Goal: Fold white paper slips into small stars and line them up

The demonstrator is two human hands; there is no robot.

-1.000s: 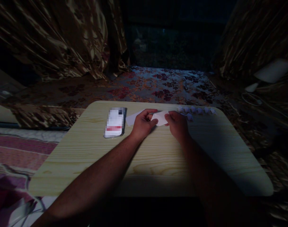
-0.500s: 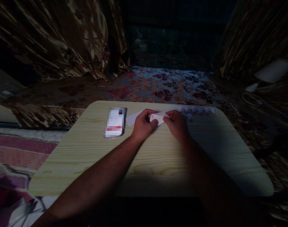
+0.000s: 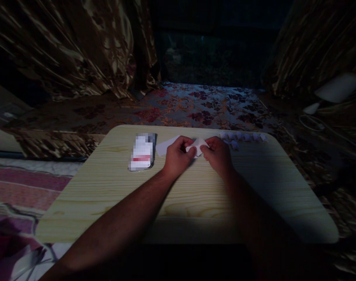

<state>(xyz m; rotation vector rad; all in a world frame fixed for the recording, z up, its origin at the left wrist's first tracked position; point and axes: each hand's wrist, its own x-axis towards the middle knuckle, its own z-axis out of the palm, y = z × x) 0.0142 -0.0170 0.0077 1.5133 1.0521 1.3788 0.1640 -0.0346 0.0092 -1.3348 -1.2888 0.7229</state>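
A small piece of folded white paper (image 3: 199, 147) is pinched between my two hands over the far half of the table. On its left edge my left hand (image 3: 179, 154) is closed, thumb on top. My right hand (image 3: 218, 154) grips the opposite edge, thumb and fingers pressed together. The fingers cover parts of the paper, so its full shape is hidden. Behind my left hand lies a flat white paper sheet (image 3: 165, 146). Several small folded paper pieces (image 3: 244, 137) sit in rows just beyond my right hand.
A phone (image 3: 142, 152), blurred by pixels, lies on the left of the light wooden table (image 3: 113, 195). Past the far edge spreads a flower-patterned cloth (image 3: 201, 105) between gold curtains (image 3: 113, 47). A white lamp (image 3: 338, 89) stands at the right.
The paper between my fingers has changed shape: its flaps now stand up in a peak with a fold toward me. Both hands have stayed nearly in place.
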